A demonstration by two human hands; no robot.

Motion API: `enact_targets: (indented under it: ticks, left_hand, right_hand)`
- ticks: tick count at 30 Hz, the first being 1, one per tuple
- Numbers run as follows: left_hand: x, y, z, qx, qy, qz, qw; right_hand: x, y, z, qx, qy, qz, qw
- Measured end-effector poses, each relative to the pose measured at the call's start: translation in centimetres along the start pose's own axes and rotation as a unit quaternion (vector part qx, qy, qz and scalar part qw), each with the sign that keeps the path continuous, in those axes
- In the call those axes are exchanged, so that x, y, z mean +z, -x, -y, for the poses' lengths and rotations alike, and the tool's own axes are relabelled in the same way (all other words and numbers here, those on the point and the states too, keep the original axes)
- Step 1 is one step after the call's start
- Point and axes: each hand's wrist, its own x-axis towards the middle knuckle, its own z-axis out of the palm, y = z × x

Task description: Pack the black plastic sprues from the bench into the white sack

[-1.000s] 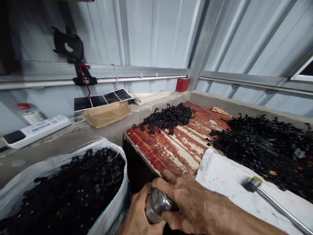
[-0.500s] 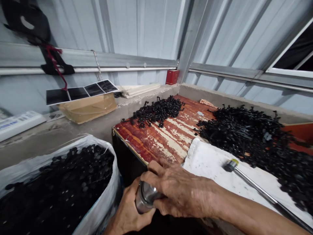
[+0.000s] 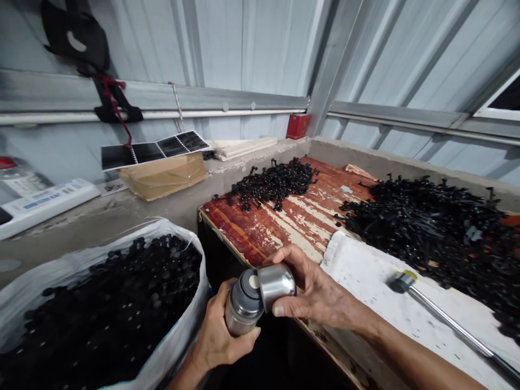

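Ribbed metal sheeting (image 3: 244,49) rises behind a concrete ledge (image 3: 122,216) and a peeling red wooden counter (image 3: 292,233), which carries heaps of small black plastic parts (image 3: 274,184). A white cloth (image 3: 365,281) lies along its near side under a steel-shafted mallet (image 3: 447,319), and a white woven sack (image 3: 32,287) of round black pieces (image 3: 122,292) stands to my left. My left hand (image 3: 215,336) wraps around a stainless vacuum flask (image 3: 239,317), held tilted just past the counter's near edge, its dark stopper (image 3: 247,284) showing. My right hand (image 3: 317,292), fingers (image 3: 284,257) partly closed, grips a steel cup (image 3: 278,284) tilted at the flask's top, touching it or nearly so. I judge this the uncapping step; the next move calls for setting the cup clear and working the stopper free.
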Motion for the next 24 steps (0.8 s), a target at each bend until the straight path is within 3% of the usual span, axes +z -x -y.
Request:
enact_targets:
  ticks: [5,9,15,20,24]
  left_hand:
    - [0.2,0.3,0.5,-0.012,0.004,-0.011,1.0]
    - [0.2,0.4,1.1,-0.019,0.016,-0.02,0.999]
    - [-0.3,-0.7,0.7,0.011,-0.009,-0.032,0.999]
    - [-0.3,-1.1,0.5,0.024,-0.057,-0.054,0.997]
    - [-0.2,-0.9,0.7,0.018,-0.072,-0.05,0.996]
  right_hand:
    - [-1.3,0.2,-0.5,0.016,0.058,-0.044,0.997]
    - [-1.5,0.6,0.0,0.08,0.06,-0.04,0.994]
    - [-1.0,0.9,0.5,0.098,0.063,-0.032,0.993]
    - [-3.1,-0.4,-0.4,-0.027,0.16,-0.155,0.974]
    - [-4.9,-1.7,-2.5,-0.05,0.202,-0.178,0.962]
